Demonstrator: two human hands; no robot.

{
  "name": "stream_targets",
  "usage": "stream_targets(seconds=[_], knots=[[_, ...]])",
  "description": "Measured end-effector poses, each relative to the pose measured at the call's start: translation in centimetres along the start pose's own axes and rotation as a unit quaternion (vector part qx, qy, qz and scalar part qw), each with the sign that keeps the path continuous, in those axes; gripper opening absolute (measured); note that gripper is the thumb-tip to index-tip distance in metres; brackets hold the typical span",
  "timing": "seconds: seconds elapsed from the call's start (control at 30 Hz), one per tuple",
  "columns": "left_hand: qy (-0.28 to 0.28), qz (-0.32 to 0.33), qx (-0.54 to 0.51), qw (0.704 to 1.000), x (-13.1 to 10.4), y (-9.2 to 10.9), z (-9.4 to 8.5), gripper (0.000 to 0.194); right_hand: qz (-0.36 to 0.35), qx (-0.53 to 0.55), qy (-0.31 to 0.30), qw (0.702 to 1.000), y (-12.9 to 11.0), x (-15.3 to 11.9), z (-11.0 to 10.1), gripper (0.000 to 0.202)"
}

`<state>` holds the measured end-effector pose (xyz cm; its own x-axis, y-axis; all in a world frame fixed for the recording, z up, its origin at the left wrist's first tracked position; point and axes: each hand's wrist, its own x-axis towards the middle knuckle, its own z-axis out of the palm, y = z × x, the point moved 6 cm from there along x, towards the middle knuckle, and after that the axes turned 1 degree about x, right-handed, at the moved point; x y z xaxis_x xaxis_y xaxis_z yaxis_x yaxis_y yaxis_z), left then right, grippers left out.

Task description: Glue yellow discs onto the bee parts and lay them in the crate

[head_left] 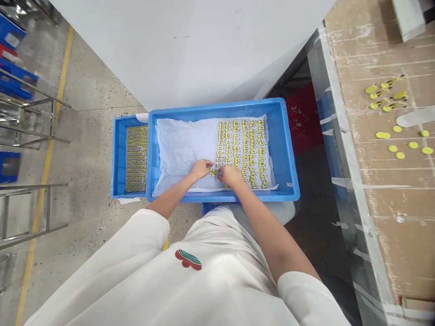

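Inside the large blue bin (pixel 292 158), lined with a white sheet (pixel 176 140), small yellow pieces with dark parts (pixel 245 145) lie in several rows on the right side. My left hand (pixel 203 168) and my right hand (pixel 231 175) meet at the near end of the leftmost row. Between their fingertips is one small yellow piece (pixel 213 172), and the fingers of both hands are pinched at it. Its exact kind is too small to make out. The right hand covers the near ends of some rows.
A second blue bin (pixel 117 158), full of similar yellow pieces, sits partly under the large one. At right, a cardboard-covered table (pixel 390 181) carries loose yellow discs (pixel 400 155). A white panel (pixel 197 50) stands beyond the bin; metal racks (pixel 34 188) are at left.
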<state>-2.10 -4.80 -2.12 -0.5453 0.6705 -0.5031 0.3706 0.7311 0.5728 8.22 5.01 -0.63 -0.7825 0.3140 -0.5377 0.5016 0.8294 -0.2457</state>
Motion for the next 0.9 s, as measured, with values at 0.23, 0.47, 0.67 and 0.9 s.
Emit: stream_targets(seconds=[0.23,0.47,0.67,0.9], knots=[[-0.025,0.025,0.040,0.999,-1.7,-0.5,0.2,0.040,-0.030,-0.032,0.001,0.999,-0.7,0.2,0.1,0.031],[-0.025,0.042,0.054,0.997,-1.8,0.1,0.5,0.038,-0.084,-0.074,0.014,0.994,-0.1,0.0,-0.6,0.037],[-0.023,0.043,0.056,0.997,-1.7,0.6,0.8,0.033,-0.094,-0.084,0.015,0.992,0.3,0.2,-0.7,0.032],[-0.019,0.039,0.060,0.997,-1.8,0.7,0.8,0.030,-0.078,-0.063,0.022,0.995,-0.1,-0.2,-0.7,0.034]])
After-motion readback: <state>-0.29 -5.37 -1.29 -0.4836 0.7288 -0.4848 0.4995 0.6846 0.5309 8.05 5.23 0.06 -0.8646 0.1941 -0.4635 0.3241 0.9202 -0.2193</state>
